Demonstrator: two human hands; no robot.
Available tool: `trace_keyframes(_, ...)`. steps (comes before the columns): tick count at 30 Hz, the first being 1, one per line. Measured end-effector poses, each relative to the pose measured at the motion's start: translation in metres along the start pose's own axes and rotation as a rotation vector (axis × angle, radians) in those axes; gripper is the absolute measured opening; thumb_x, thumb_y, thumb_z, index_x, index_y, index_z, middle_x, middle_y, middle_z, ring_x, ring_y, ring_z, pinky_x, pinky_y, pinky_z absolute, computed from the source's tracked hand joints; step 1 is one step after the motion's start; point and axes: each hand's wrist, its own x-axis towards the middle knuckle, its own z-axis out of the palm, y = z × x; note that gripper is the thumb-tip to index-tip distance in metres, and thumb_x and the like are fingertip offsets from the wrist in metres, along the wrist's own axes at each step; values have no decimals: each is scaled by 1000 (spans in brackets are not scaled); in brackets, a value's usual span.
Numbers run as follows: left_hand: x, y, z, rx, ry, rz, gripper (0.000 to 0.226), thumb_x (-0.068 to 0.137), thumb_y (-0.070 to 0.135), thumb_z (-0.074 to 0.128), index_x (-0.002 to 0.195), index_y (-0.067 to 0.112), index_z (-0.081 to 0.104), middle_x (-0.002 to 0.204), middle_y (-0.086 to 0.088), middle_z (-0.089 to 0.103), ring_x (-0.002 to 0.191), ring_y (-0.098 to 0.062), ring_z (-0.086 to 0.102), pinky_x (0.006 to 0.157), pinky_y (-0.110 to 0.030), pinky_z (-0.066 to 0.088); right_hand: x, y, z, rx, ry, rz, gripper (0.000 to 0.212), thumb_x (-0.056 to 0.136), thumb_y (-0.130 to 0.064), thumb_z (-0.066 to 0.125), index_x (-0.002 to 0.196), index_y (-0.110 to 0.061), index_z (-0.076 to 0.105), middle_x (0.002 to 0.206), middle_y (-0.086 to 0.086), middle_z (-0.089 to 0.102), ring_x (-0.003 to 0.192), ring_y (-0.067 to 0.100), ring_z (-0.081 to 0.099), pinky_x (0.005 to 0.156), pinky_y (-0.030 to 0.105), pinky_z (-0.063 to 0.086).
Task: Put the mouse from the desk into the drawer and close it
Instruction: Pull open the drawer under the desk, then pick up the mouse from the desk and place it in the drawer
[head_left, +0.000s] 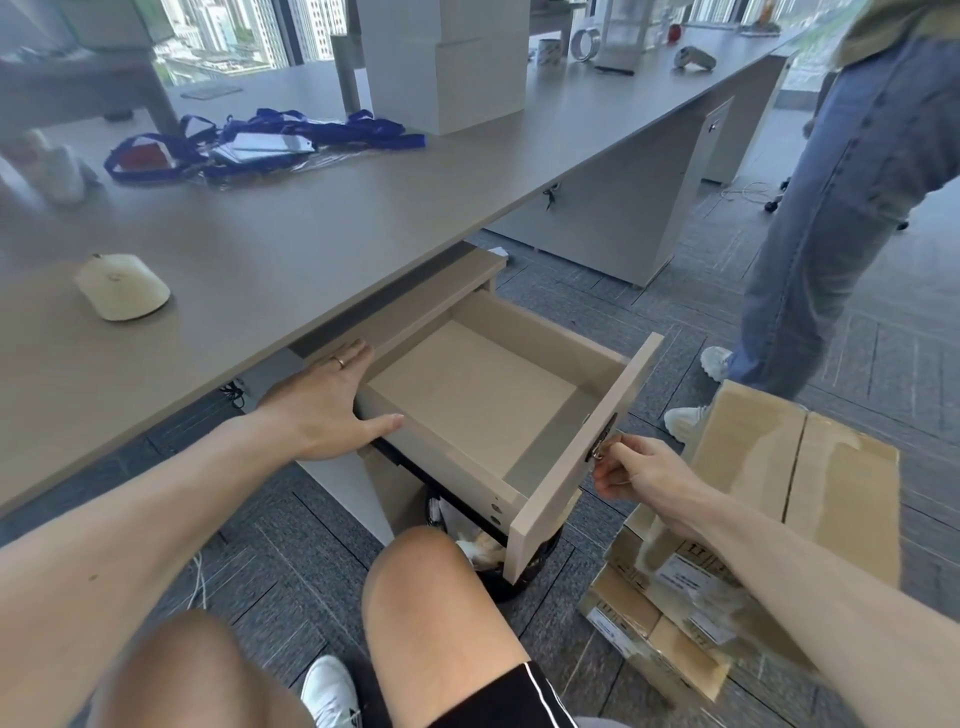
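Left hand (324, 408) flat, fingers spread, on open drawer's (470, 410) side; right hand (636, 475) fingers pinch key (600, 451).

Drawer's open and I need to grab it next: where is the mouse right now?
In the head view the mouse lies on the desk at far left, up and left of the open drawer and the left hand.

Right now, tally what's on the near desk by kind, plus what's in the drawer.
Mouse: 1
White box stack: 1
Blue lanyard pile: 1, too tangled to count singly
In drawer: 0
Total: 3
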Motion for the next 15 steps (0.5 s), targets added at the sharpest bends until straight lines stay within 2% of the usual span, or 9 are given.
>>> trace_keyframes(5, 2, 0, -2, 11, -15, 1, 112, 79, 83, 46, 161, 22, 0, 169, 10, -4, 154, -11, 4, 122, -42, 19, -6, -5, 0, -56, 3, -4, 24, 102, -7, 37, 94, 2, 59, 74, 14, 63, 62, 22, 60, 64, 30, 57)
trace_keyframes(6, 1, 2, -5, 19, -30, 3, 112, 80, 82, 46, 161, 22, -1, 169, 8, -5, 154, -13, 4, 123, -43, 19, -6, -5, -2, -85, 6, 16, 25, 102, -12, 40, 96, 2, 60, 76, 14, 65, 64, 23, 63, 67, 32, 58)
trace_keyframes(8, -6, 7, -12, 7, -62, 35, 109, 83, 80, 46, 161, 22, -4, 169, 5, -4, 154, -16, 5, 123, -44, 19, -10, -8, -8, -249, 18, 33, 38, 101, -35, 47, 96, -1, 64, 83, 11, 73, 73, 23, 71, 73, 35, 60)
trace_keyframes(10, -19, 14, -25, -25, -67, 148, 103, 86, 76, 48, 161, 24, 1, 169, 6, 6, 153, -13, 11, 123, -41, 20, -17, -22, -16, -565, 39, -64, 53, 93, -59, 46, 91, -12, 67, 83, 4, 75, 76, 21, 72, 74, 37, 58)
trace_keyframes(13, -42, 18, -63, -74, 15, 294, 88, 89, 68, 54, 160, 31, 16, 163, 8, 30, 146, -8, 29, 119, -32, 25, -25, -61, -27, -951, 134, -299, 48, 92, -63, 43, 81, -20, 61, 74, -3, 67, 69, 16, 63, 62, 32, 48)
trace_keyframes(15, -58, 9, -93, -111, 94, 293, 80, 92, 61, 57, 158, 30, 24, 158, 8, 39, 142, -11, 36, 113, -29, 28, -27, -98, -22, -1039, 224, -441, 44, 89, -66, 40, 86, -27, 60, 80, -8, 66, 75, 12, 63, 67, 34, 50)
